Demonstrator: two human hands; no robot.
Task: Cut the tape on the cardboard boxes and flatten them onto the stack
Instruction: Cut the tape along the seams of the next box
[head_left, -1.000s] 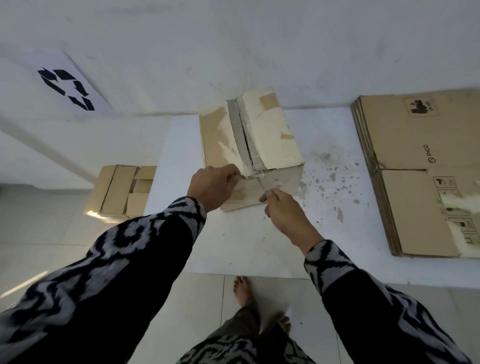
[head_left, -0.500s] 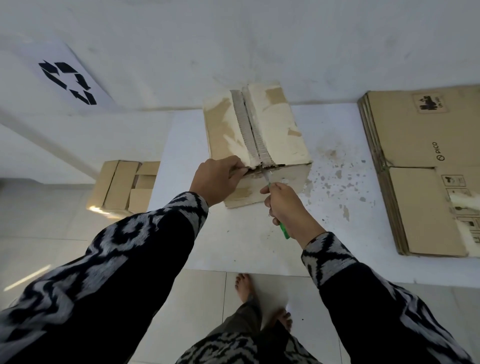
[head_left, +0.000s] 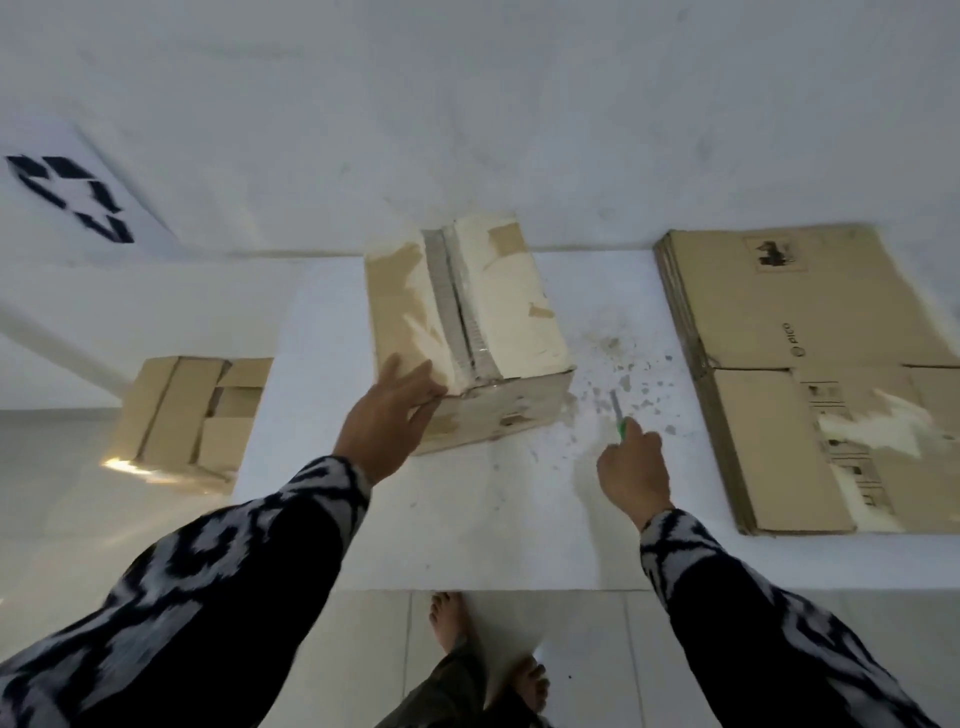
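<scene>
A closed cardboard box (head_left: 511, 312) with worn tape stands on the white table (head_left: 483, 519), its top seam running away from me. My left hand (head_left: 389, 415) rests flat with straight fingers on the box's near left corner. To the right of the box, my right hand (head_left: 631, 467) grips a green-handled cutter (head_left: 618, 415), blade pointing away, above the table and apart from the box. A stack of flattened boxes (head_left: 810, 374) lies on the table's right side.
Another cardboard box (head_left: 192, 410) sits on the floor to the left of the table. A recycling sign (head_left: 72, 197) is on the wall at left. My bare feet (head_left: 452, 618) stand at the table's near edge. The wall runs directly behind the box.
My right hand pulled the cutter away from the box's front seam and moved right. My left hand opened from a grip on the near edge to lying flat on the box's corner.
</scene>
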